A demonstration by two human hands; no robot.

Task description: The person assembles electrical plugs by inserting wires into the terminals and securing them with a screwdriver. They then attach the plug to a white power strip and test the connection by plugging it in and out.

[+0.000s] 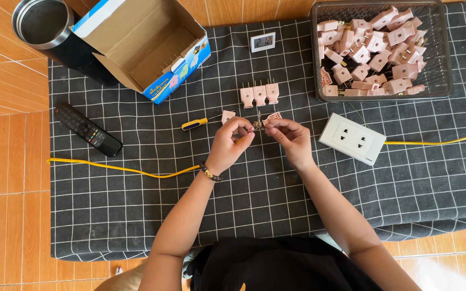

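Note:
My left hand (229, 145) pinches the end of a yellow cable (125, 170) at the middle of a dark checked cloth (136, 205). My right hand (292, 140) pinches small metal plug prongs (257, 124) against that cable end; the two sets of fingertips almost touch. A pink plug shell half (272, 117) lies just above my right fingers, another pink piece (227, 115) above my left. A yellow-handled screwdriver (198, 123) rests left of my left hand. Three assembled pink plugs (259, 95) lie in a row further back.
A clear basket (443, 81) of several pink plugs stands back right. A white wall socket (352, 138) with a yellow cable lies right. An open cardboard box (146, 48), a steel cup (41, 24), a black remote (87, 130) and a small digital clock (262, 42) lie back left.

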